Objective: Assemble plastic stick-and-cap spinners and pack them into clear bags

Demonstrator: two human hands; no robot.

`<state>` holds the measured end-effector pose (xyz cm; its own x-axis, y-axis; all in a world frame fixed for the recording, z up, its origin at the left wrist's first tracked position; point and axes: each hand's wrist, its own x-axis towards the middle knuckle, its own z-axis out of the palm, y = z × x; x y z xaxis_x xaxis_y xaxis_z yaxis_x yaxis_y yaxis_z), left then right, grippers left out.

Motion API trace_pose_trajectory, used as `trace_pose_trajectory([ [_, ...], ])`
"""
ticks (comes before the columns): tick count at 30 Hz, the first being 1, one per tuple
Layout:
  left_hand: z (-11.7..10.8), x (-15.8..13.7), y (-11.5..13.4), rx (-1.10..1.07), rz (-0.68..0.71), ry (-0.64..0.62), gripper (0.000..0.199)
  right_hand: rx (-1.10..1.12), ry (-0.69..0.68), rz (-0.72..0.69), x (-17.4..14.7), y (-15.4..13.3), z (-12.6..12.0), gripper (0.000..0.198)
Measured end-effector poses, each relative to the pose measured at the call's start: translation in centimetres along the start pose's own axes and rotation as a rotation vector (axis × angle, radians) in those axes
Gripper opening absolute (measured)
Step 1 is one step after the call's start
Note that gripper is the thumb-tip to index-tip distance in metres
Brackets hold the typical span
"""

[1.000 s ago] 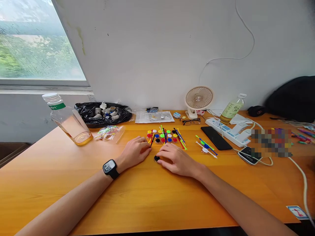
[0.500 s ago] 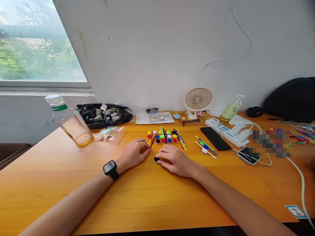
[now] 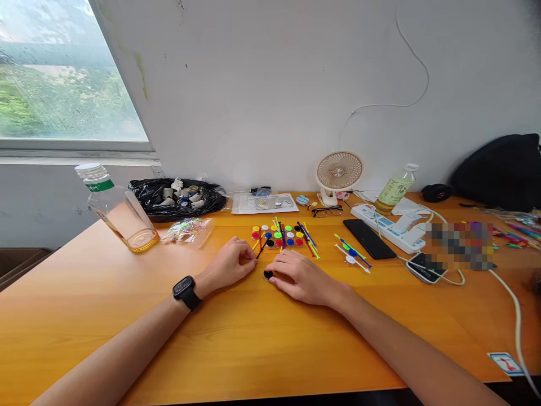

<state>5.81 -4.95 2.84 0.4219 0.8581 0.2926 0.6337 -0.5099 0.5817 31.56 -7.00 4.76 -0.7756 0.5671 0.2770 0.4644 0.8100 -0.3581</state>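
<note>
My left hand (image 3: 230, 265), with a black watch on its wrist, rests on the table with thumb and fingers pinched on a thin black plastic stick (image 3: 262, 246) that slants up and away. Close by, my right hand (image 3: 298, 276) has its fingers closed on a small black disc (image 3: 267, 274) with a clear rim, at the table surface. Just beyond both hands lie several coloured discs (image 3: 278, 243) in rows, with coloured sticks (image 3: 307, 237) across and beside them. To the right, a white arrow-tipped stick (image 3: 359, 264) lies with green and blue ones and a few discs.
A tilted clear bottle (image 3: 122, 217) stands left, near a plastic bag of small parts (image 3: 188, 231) and a black bag (image 3: 169, 208). Behind are a small fan (image 3: 339, 171) and glasses (image 3: 327, 211). On the right lie a phone (image 3: 369, 239), power strip (image 3: 386, 227) and cables.
The black stick at my left hand now slants more to the right, its far end nearer the discs. My right hand stays at the black disc. The view has shifted slightly.
</note>
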Motion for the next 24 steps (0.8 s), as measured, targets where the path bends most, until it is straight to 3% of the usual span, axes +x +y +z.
trace_pose_trajectory([
  [9, -0.9, 0.1, -0.6, -0.039, -0.015, -0.068, 0.007, -0.01, 0.012, -0.016, 0.1, 0.1, 0.1, 0.019],
  [13, -1.3, 0.1, -0.7, -0.051, -0.026, -0.02, 0.007, -0.013, 0.053, -0.014, 0.1, 0.2, 0.6, 0.016],
  [16, -1.5, 0.1, -1.0, -0.112, -0.033, 0.01, 0.009, 0.002, 0.169, -0.001, 0.1, 0.5, 0.9, 0.014],
  [21, -1.4, -0.2, -0.9, -0.267, 0.0, 0.019, 0.009, 0.074, 0.5, 0.151, 0.2, 0.7, 0.2, 0.028],
  [24, -1.2, -0.3, -0.1, -0.306, 0.013, 0.008, 0.007, 0.228, 0.518, 0.227, 0.5, 0.8, -0.2, 0.033],
])
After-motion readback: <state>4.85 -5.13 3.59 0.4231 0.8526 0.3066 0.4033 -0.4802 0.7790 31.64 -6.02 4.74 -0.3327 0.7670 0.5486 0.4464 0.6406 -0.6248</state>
